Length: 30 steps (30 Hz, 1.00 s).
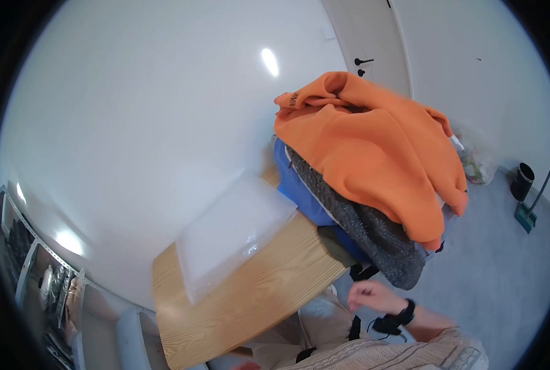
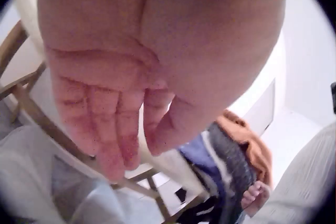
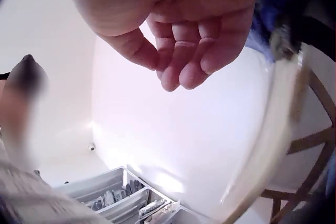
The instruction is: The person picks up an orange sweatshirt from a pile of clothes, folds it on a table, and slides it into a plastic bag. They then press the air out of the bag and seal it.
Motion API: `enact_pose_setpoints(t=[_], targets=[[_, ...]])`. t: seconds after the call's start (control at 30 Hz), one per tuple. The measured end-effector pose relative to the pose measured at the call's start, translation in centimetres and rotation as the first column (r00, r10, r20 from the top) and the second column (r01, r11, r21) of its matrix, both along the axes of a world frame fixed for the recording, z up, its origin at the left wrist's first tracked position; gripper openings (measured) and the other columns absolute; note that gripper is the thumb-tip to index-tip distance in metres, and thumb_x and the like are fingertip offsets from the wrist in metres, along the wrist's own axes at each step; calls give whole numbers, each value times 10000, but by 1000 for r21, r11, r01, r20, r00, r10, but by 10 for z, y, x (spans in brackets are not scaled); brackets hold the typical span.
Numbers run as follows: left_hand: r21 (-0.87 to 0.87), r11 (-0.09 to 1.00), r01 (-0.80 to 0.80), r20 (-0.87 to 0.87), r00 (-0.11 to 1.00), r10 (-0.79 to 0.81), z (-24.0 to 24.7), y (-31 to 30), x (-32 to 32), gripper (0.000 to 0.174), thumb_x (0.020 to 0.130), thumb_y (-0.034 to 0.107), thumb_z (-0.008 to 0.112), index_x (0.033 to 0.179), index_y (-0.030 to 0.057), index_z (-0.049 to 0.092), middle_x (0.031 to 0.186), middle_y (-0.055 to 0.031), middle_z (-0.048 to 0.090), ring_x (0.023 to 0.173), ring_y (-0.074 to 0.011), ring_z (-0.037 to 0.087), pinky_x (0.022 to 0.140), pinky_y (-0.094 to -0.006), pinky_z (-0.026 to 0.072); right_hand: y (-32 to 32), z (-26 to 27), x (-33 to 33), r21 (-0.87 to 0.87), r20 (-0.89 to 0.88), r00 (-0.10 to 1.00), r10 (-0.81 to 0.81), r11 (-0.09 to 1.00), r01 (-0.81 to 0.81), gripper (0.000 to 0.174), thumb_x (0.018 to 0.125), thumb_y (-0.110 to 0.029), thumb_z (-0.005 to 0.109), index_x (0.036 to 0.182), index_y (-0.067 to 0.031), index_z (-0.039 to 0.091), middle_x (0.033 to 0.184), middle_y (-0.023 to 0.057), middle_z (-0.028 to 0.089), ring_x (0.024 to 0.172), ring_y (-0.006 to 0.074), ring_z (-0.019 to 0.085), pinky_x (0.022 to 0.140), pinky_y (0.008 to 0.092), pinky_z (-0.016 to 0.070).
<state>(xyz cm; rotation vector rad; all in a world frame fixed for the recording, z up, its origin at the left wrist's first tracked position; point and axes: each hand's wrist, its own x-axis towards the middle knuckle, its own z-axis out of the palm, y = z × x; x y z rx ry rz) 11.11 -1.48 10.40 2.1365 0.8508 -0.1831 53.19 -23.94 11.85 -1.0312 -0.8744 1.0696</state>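
My right hand hangs in front of the wooden table, just below the clothes pile, its fingers loosely curled around nothing. In the right wrist view the fingers bend inward with the palm bare. Only a sliver of my left hand shows at the bottom of the head view. The left wrist view has that hand's palm and relaxed fingers, holding nothing. An orange sweatshirt tops the pile, over a dark grey speckled garment and a blue one. Clear plastic packaging lies flat on the tabletop.
Shelving with bagged items stands at the lower left. A white wall runs behind the table. On the floor at right are a black bin, a dustpan and a filled plastic bag. A door is at the back.
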Motion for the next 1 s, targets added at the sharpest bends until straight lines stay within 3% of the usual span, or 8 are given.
enact_pose_setpoints(t=[0.17, 0.47, 0.63, 0.7, 0.77, 0.83, 0.9, 1.0], targets=[[-303, 880, -364, 431, 771, 468, 91, 23, 8, 192, 991, 173, 490, 1014, 24, 610, 927, -55, 642, 796, -132, 604, 696, -261, 479, -5, 105, 17, 99, 317, 925, -209, 977, 187, 110, 922, -53, 552, 823, -16, 578, 776, 40, 629, 728, 105, 610, 671, 254, 490], [-329, 904, -273, 529, 740, 416, 72, 86, 41, 233, 994, 167, 488, 1154, 15, 563, 1033, -88, 642, 913, -166, 610, 777, -287, 492, 108, 275, 27, 149, 237, 913, -331, 941, 303, 189, 922, -194, 596, 1041, -54, 550, 915, 26, 607, 736, 70, 573, 666, 221, 474], [-290, 930, -227, 501, 791, 350, 26, 97, 32, 284, 989, 159, 503, 1224, 1, 528, 1132, -93, 621, 1032, -178, 580, 866, -296, 476, 231, 316, 129, 232, 629, 532, -567, 790, 567, 455, 827, -182, 641, 1223, -11, 499, 1037, 102, 615, 945, 195, 619, 808, 260, 490], [-204, 961, -189, 517, 813, 270, 23, 94, 26, 318, 989, 163, 504, 1259, -5, 505, 1163, -93, 608, 1077, -178, 562, 911, -296, 452, 271, 322, 185, 283, 948, -119, -295, 613, 738, 594, 775, -286, 676, 1274, -35, 474, 1197, 149, 567, 1165, 275, 534, 974, 352, 427], [-258, 946, -199, 550, 774, 313, 42, 86, 29, 322, 989, 163, 504, 1265, -3, 504, 1163, -92, 606, 1083, -180, 560, 920, -300, 445, 289, 314, 201, 343, 931, -363, -44, 454, 822, 684, 750, -430, 666, 1305, -76, 479, 1350, 176, 474, 1318, 307, 386, 1076, 464, 300], [-306, 927, -215, 574, 735, 360, 63, 75, 30, 326, 988, 163, 503, 1270, -1, 503, 1163, -91, 603, 1089, -183, 558, 930, -304, 438, 301, 302, 231, 258, 962, -272, 2, 303, 917, 657, 824, -544, 531, 1320, -115, 508, 1439, 154, 398, 1390, 311, 273, 1109, 535, 173], [-356, 894, -273, 550, 712, 437, 82, 67, 30, 320, 988, 160, 502, 1269, 6, 506, 1151, -88, 606, 1085, -180, 557, 942, -309, 424, 308, 287, 268, 259, 953, -286, 101, 220, 940, 418, 885, -267, 484, 1271, -134, 574, 1424, 135, 411, 1373, 314, 283, 1092, 540, 202], [-337, 891, -305, 558, 697, 450, 98, 60, 20, 324, 986, 159, 506, 1274, 10, 503, 1142, -87, 612, 1075, -178, 563, 943, -309, 421, 296, 306, 275, 193, 979, -203, 19, 232, 953, 351, 877, -197, 487, 1173, -102, 650, 1217, 139, 631, 1158, 305, 583, 1009, 495, 359]])
